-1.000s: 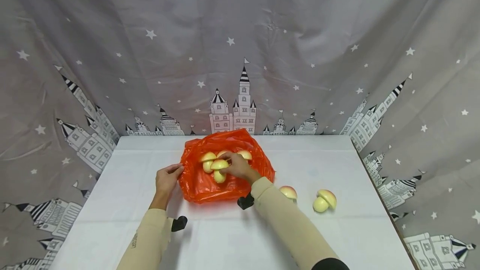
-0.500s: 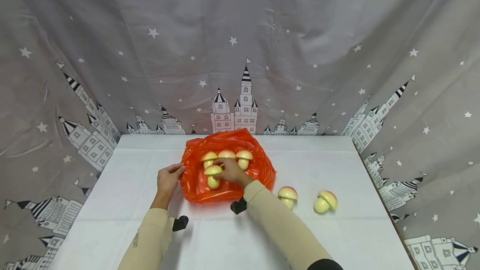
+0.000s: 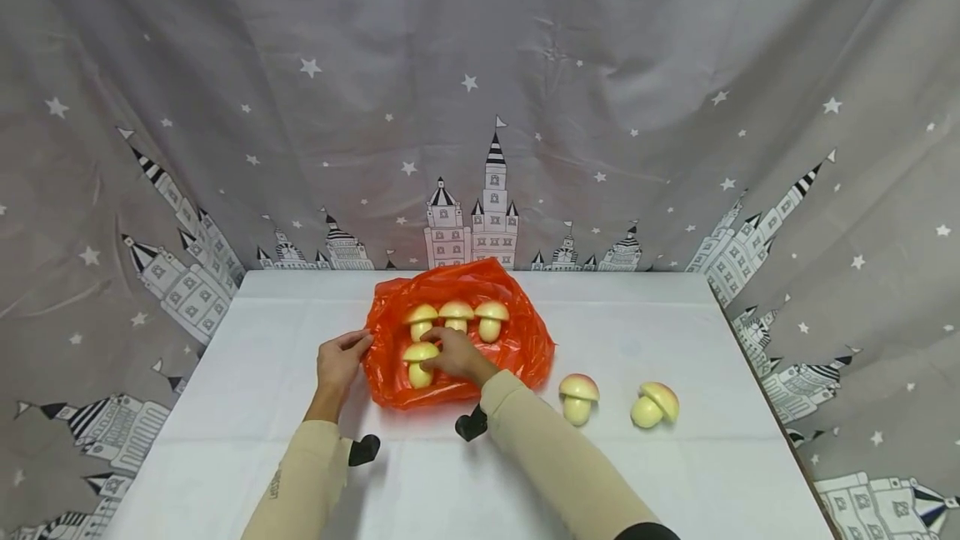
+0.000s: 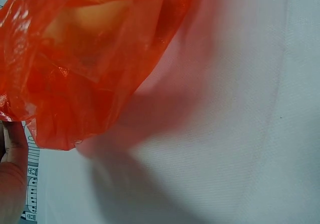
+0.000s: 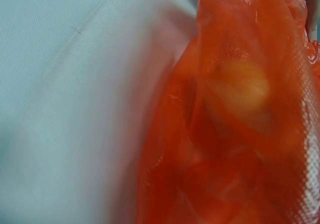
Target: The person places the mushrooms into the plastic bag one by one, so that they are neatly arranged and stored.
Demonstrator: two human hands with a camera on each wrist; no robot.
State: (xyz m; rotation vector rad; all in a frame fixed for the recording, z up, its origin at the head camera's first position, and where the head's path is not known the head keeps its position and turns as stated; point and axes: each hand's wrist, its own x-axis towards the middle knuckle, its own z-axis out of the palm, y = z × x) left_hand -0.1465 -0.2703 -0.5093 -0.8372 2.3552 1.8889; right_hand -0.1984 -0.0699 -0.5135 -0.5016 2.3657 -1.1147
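A crinkled red plastic bag (image 3: 480,275) lies spread with its mouth facing up. My left hand (image 3: 339,365) pinches the bag's left edge between thumb and fingers. Inside the bag, my right hand (image 3: 457,357) grips a toy mushroom (image 3: 420,352) with a yellow cap and pale stem, at the front left. Behind it stand a left mushroom (image 3: 422,315), a middle mushroom (image 3: 456,312) partly covered by the right hand, and a right mushroom (image 3: 491,317). In the left wrist view the red bag (image 4: 75,98) fills the upper left; in the right wrist view the bag (image 5: 225,154) hides the held mushroom.
On the white table (image 3: 675,482), right of the bag, an upright mushroom (image 3: 578,397) with a pinkish cap stands near the right sleeve. Farther right another mushroom (image 3: 656,404) lies tilted. A grey curtain (image 3: 600,90) with castles and stars hangs behind the table.
Inside the bag, my right hand has shifted the held mushroom left and toward me. The mushrooms behind it and the one beside the right sleeve show more fully. My left hand keeps its hold.
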